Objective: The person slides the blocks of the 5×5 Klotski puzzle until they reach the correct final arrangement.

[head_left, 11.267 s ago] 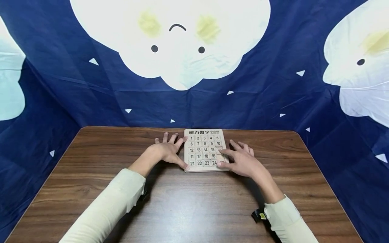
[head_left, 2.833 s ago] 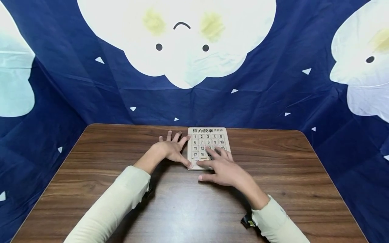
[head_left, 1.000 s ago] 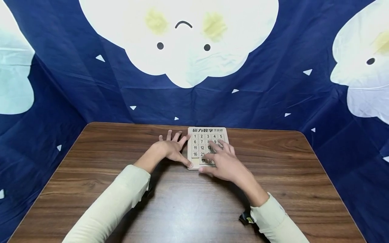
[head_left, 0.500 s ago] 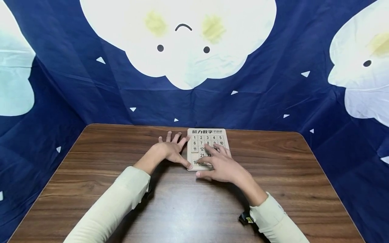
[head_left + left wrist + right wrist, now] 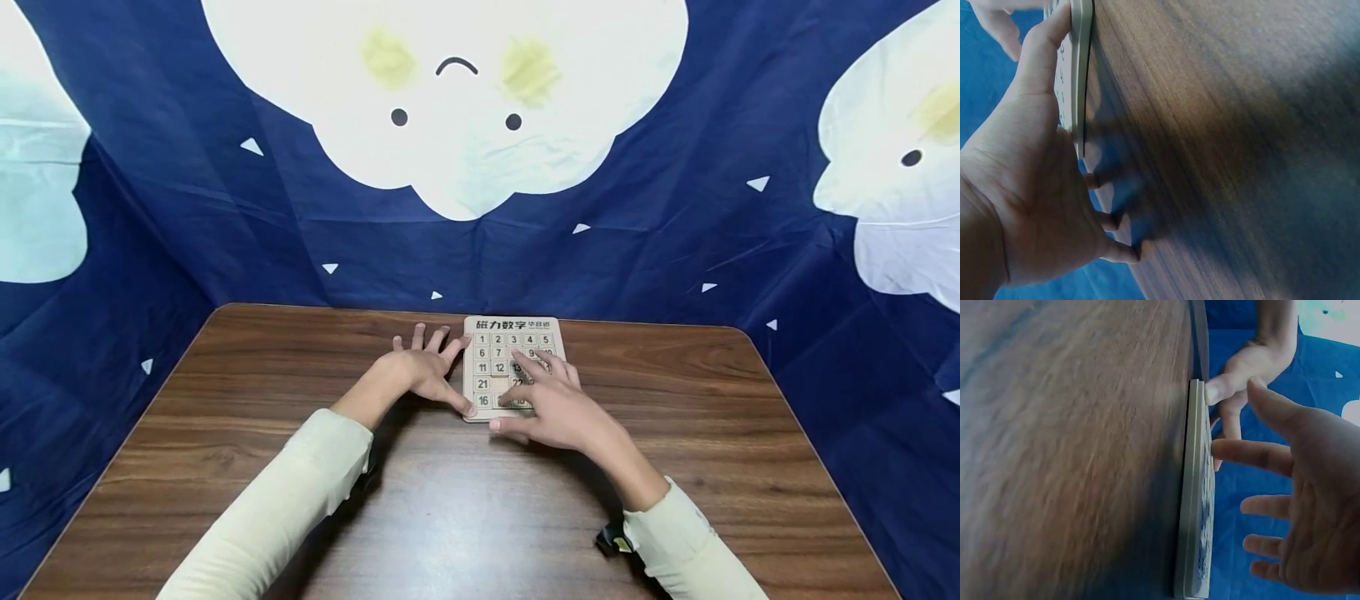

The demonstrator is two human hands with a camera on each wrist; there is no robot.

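A pale number sliding puzzle (image 5: pixel 468 375) with printed characters along its top lies flat on the table. My left hand (image 5: pixel 423 371) spreads beside it, thumb on the near left corner and index finger on the upper left edge. Over the lower right part, my right hand (image 5: pixel 558 408) touches a bottom-row tile with its index fingertip; the other fingers are extended above the board. Tile 21 (image 5: pixel 483 384) sits above tile 16 (image 5: pixel 483 400) at the left, with a vacant slot right of 21. Several right-side tiles are hidden. In the right wrist view, the index fingertip (image 5: pixel 1217 449) meets the puzzle's face.
The brown wooden table (image 5: pixel 450 517) extends in front of and on both sides of the puzzle. Behind its far edge hangs a dark blue cloth (image 5: pixel 360 267) with white clouds. A small black device (image 5: pixel 611 540) is at the right cuff.
Tile 16 has slid down into the bottom left corner, and tile 21 has moved left into the slot above it. The right hand shifted slightly over the board; the left hand stayed.
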